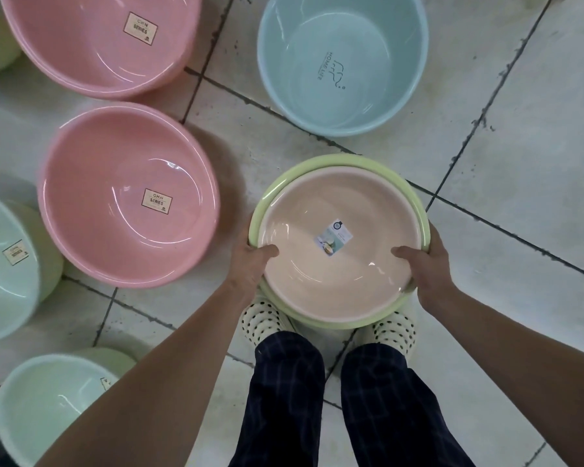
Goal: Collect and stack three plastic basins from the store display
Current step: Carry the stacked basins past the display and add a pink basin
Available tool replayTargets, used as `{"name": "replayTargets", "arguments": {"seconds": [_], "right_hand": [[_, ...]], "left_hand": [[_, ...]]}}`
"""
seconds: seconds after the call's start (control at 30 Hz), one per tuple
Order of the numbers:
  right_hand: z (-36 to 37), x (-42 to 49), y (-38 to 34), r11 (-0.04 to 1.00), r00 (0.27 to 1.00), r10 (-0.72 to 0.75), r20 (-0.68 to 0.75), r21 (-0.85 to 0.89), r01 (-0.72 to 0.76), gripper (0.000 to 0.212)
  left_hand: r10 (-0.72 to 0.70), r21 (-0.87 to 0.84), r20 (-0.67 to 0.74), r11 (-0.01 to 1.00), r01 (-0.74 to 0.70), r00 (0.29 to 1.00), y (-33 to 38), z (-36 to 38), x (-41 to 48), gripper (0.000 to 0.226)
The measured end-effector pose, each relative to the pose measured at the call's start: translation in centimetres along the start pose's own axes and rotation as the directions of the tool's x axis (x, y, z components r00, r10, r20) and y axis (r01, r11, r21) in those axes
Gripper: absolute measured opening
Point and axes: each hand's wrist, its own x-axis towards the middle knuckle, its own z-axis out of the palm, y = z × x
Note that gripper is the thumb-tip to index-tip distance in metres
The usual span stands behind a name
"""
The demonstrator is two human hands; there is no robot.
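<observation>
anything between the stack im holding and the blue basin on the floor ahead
Nothing visible does. The left hand and right hand grip the green basin with the peach basin nested inside; only bare floor lies between it and the blue basin ahead. The nearer pink basin sits off to the left.

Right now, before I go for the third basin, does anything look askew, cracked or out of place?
Nothing stands out. The peach basin nests evenly in the green basin, with the left hand and right hand gripping opposite rims. The blue basin and nearer pink basin stand upright on the tiled floor.
</observation>
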Motion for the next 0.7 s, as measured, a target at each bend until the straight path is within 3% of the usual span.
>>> {"name": "replayTargets", "arguments": {"seconds": [0.23,0.5,0.7], "right_hand": [[-0.3,1.7,0.6,0.999,0.999,0.017,0.035,0.028,-0.018,0.074],[-1.1,-0.2,-1.8,0.999,0.996,-0.041,0.085,-0.003,0.041,0.061],[-2.1,-7.6,-8.5,0.984,0.974,-0.172,0.149,-0.011,0.175,0.060]], "left_hand": [[-0.048,0.010,0.102,0.999,0.048,0.994,-0.3,-0.5,1.7,0.065],[-0.059,0.064,0.045,0.996,0.056,0.997,2.5,-0.8,-0.2,0.049],[0.004,-0.089,0.038,0.996,-0.001,0.999,8.2,-2.1,-6.5,0.053]]}}
